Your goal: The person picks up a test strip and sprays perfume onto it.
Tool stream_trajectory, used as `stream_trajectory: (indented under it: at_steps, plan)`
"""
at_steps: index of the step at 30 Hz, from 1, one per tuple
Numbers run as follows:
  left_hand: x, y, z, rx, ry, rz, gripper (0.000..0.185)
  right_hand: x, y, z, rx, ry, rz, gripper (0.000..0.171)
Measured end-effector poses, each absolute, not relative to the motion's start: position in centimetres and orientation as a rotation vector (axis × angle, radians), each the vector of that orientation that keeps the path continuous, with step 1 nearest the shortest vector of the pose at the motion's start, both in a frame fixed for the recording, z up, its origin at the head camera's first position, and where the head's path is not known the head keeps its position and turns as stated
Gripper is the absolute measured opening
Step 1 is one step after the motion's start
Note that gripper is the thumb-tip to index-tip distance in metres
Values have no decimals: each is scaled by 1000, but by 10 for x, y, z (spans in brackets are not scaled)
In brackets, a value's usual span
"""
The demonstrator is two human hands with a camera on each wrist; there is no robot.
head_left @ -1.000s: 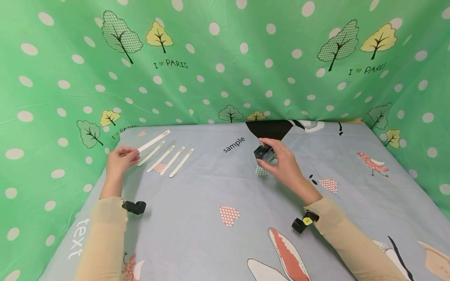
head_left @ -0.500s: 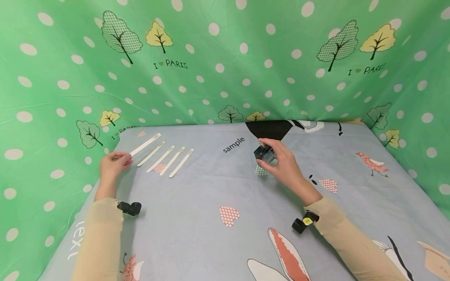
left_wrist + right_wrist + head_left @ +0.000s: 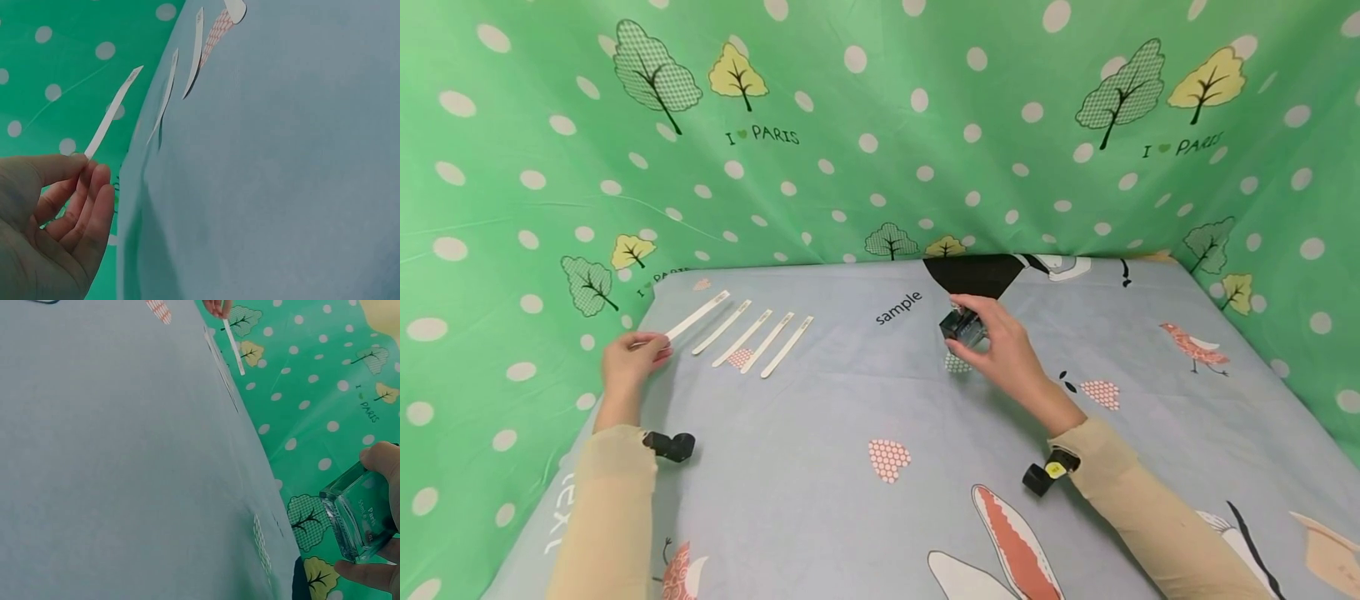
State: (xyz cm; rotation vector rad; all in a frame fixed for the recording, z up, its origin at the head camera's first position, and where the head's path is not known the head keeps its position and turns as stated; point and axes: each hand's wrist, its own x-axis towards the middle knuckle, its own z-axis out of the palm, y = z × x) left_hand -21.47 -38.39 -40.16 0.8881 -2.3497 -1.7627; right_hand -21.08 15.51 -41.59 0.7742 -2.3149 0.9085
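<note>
Well apart, hands (image 3: 631,358) hold white strip (image 3: 698,315) near table edge (image 3: 664,295), glass bottle (image 3: 357,515)

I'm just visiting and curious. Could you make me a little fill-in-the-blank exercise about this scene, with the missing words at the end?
1. The left hand pinches one white strip, while ____ more strips lie on the cloth.
2. Between those lying strips and the bottle in the right hand, the cloth's printed word reads ____.
3. The dotted curtain behind is mainly ____.

Missing words: four; sample; green.
</note>
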Motion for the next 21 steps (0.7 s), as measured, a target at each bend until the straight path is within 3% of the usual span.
stream_trajectory:
  at_steps: [21]
  plan:
    - [-212, -397, -421, 985, -2346, -1734, 8, -212, 155, -417, 788, -2308, 926, 67]
